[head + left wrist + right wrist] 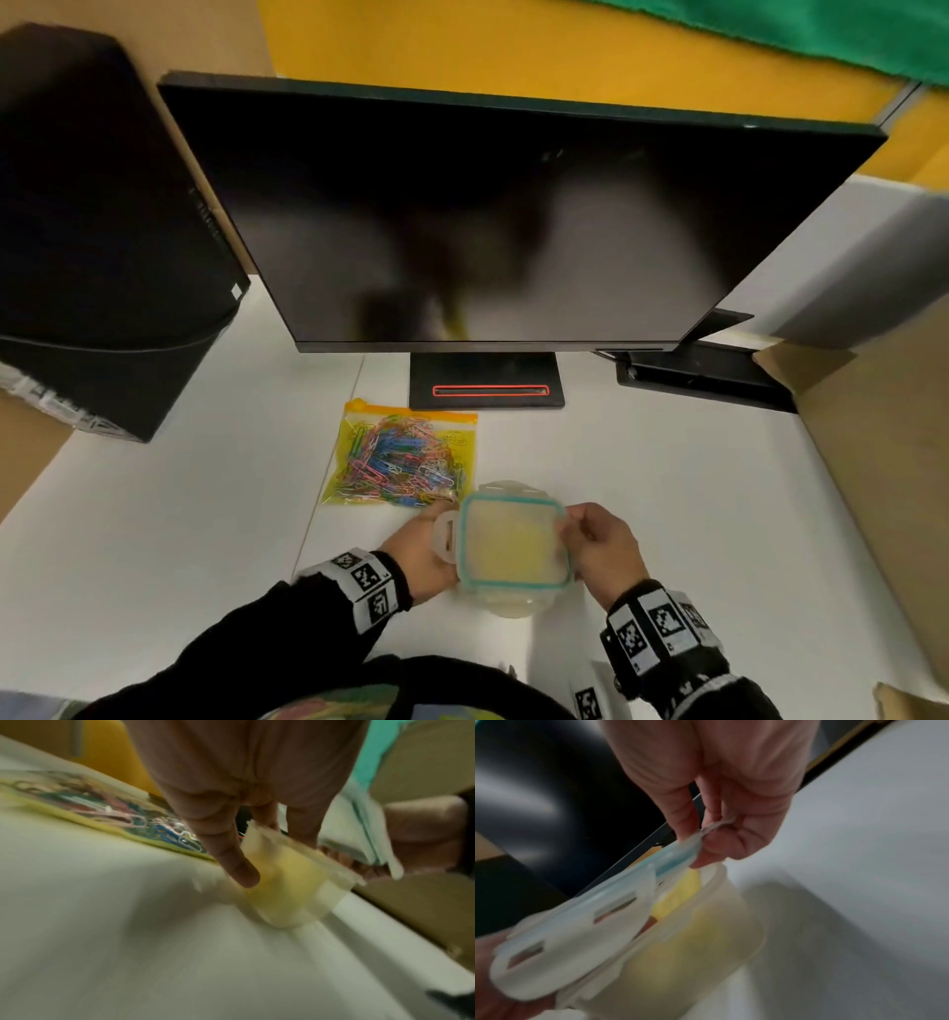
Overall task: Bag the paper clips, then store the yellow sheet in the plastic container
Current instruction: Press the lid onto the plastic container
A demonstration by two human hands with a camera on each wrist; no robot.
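From the head camera, a translucent square plastic container (513, 598) stands on the white tabletop (693, 488), close to the person. A clear lid with a teal seal (513, 539) lies over its mouth, and the yellow sheet (518, 550) shows through it, inside the container. The left hand (426, 557) cups the container's left side, touching the lid's flap there. The right hand (606, 545) pinches the lid's right edge between thumb and fingers. Just beyond the container lies a clear zip bag with a yellow-orange strip (405, 455), filled with coloured paper clips (400, 457). Farther back stand a dark monitor (488, 221) and a black computer case (97, 226); a brown cardboard panel (888, 462) lies at the right.

The left wrist camera, blurred, shows the left hand (246, 780) with a finger pressed against the container wall (290, 888), yellow showing through it. The bag of clips (123, 815) lies behind on the tabletop (128, 943).

The right wrist camera shows the right hand (718, 791) pinching the lid's corner (680, 854). The lid (582, 933) tilts, raised at that corner, and the yellow sheet (680, 894) shows in the gap above the container rim (706, 943).
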